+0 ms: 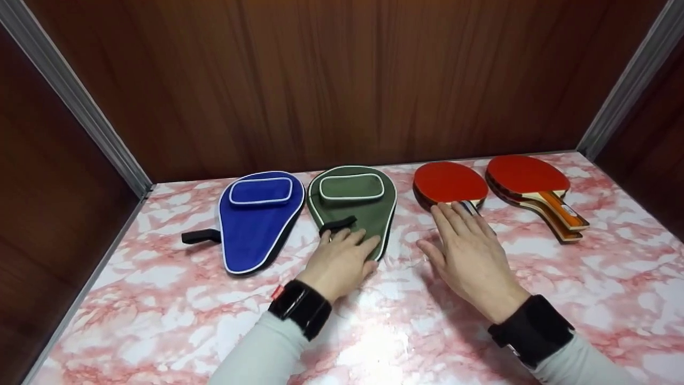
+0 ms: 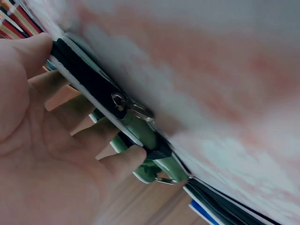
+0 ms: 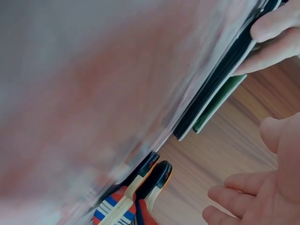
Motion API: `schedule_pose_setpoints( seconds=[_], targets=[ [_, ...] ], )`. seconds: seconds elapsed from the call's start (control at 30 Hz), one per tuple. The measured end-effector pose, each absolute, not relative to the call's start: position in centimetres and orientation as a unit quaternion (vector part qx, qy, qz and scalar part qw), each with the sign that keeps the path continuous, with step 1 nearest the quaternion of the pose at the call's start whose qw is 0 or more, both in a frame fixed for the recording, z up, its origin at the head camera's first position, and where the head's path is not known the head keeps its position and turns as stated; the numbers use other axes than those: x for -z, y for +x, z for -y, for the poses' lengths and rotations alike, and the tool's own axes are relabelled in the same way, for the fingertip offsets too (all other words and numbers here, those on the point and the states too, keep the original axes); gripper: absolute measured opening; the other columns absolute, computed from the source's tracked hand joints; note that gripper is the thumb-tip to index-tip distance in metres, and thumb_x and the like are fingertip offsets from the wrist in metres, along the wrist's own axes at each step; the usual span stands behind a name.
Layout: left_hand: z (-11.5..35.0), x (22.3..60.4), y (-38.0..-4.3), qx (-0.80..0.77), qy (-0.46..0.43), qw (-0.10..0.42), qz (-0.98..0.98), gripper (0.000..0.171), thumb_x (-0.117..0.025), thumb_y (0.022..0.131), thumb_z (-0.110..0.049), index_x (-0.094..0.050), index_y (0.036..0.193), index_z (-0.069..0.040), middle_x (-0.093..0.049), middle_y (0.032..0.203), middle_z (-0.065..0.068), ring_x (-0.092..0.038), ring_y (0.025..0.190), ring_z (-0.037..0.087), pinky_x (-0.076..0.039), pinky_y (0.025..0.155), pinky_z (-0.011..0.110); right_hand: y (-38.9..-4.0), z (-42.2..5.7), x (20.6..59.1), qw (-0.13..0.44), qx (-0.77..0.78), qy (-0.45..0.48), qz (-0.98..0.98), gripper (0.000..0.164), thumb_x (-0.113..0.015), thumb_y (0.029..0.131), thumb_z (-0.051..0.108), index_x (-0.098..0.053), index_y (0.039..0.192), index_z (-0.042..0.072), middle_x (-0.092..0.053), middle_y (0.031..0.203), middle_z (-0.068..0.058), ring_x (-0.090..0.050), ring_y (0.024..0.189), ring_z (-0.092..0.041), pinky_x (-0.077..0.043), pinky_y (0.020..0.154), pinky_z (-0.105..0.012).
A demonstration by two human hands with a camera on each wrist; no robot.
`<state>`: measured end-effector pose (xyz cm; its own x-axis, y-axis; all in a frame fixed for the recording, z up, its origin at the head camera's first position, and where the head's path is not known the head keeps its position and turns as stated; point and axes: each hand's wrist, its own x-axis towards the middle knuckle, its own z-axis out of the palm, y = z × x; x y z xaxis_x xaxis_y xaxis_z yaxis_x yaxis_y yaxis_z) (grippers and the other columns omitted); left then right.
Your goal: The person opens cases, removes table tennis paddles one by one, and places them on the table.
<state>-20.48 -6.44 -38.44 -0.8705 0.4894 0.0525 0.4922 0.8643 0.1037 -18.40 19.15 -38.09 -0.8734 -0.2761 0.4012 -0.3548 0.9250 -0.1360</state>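
Note:
My left hand [image 1: 342, 262] rests on the narrow end of a green paddle case [image 1: 368, 216] with white piping, its fingers spread across the top. In the left wrist view, the zipper pull [image 2: 140, 111] hangs at the case's dark side edge. My right hand [image 1: 470, 259] is held out with straight fingers, holding nothing. It is near two stacked red table tennis paddles [image 1: 449, 184], hiding most of their handles in the head view. Striped paddle handles [image 3: 115, 208] show in the right wrist view, apart from the right hand's fingers.
A blue paddle case [image 1: 251, 230] lies left of the green one, its black strap [image 1: 200, 236] sticking out. At the right lies another pair of stacked red paddles [image 1: 526, 174] with orange handles. Wooden panels [image 1: 342, 80] enclose the pink marbled table [image 1: 176, 321].

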Motion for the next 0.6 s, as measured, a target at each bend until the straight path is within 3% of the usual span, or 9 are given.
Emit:
schedule_pose_setpoints(
  seconds=[0.33, 0.6],
  targets=[
    [6.65, 38.37, -21.65, 0.071, -0.264, 0.037, 0.961, 0.052, -0.061, 0.113, -0.04, -0.06, 0.161, -0.019, -0.055, 0.163, 0.015, -0.049, 0.151, 0.043, -0.034, 0.122, 0.069, -18.66, -18.77, 38.12, 0.192, -0.104, 0.165, 0.962, 0.073, -0.067, 0.109, 0.041, -0.047, 0.164, -0.002, -0.049, 0.166, -0.025, -0.041, 0.157, -0.046, -0.026, 0.127, -0.067],
    [6.59, 38.33, -21.32, 0.064, -0.255, 0.031, 0.964, 0.055, -0.056, 0.115, -0.044, -0.055, 0.164, -0.019, -0.051, 0.167, 0.015, -0.045, 0.155, 0.043, -0.029, 0.125, 0.068, -18.64, -18.92, 38.38, 0.187, -0.112, 0.161, 0.963, 0.074, -0.067, 0.109, 0.041, -0.044, 0.166, -0.001, -0.046, 0.168, -0.025, -0.039, 0.158, -0.046, -0.025, 0.127, -0.068]
  ],
)
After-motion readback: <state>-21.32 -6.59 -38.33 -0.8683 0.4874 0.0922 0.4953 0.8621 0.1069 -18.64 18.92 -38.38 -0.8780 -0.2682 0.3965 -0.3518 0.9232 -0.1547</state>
